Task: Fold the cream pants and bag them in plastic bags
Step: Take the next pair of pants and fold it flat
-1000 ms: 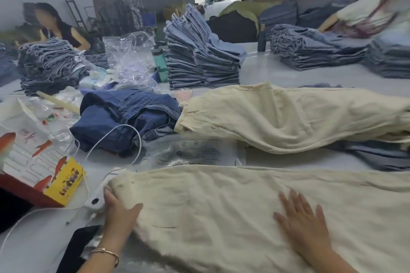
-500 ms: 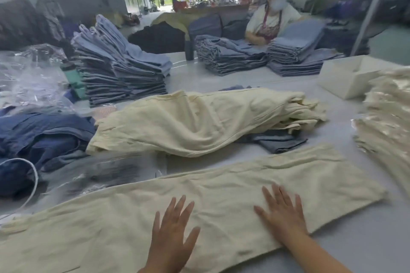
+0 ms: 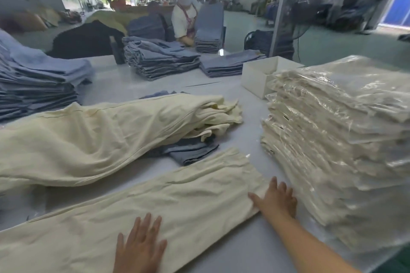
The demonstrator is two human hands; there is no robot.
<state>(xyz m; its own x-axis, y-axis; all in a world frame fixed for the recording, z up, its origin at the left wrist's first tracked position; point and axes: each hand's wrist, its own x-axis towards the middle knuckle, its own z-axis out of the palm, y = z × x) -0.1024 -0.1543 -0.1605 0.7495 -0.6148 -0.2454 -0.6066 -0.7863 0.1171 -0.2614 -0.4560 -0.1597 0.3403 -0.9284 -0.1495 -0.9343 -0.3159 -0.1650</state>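
Smoothing cream pants (image 3: 155,201), laid flat along near table (image 3: 250,137).
Left hand (image 3: 139,248) pressing, fingers straight, slightly apart; right hand (image 3: 276,198) flat at leg hem. Probably light, soft, floppy: best gripped at hem corners.

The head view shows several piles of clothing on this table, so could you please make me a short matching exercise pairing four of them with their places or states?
Things:
1. flat cream pants
2. bagged stack
3. loose cream heap
4. white box

Places or states:
a. wrapped in clear plastic, at the right
b. behind the bagged stack
c. under both open hands, left hand and right hand
d. crumpled, partly over blue-grey garments

Pairs: 1-c, 2-a, 3-d, 4-b
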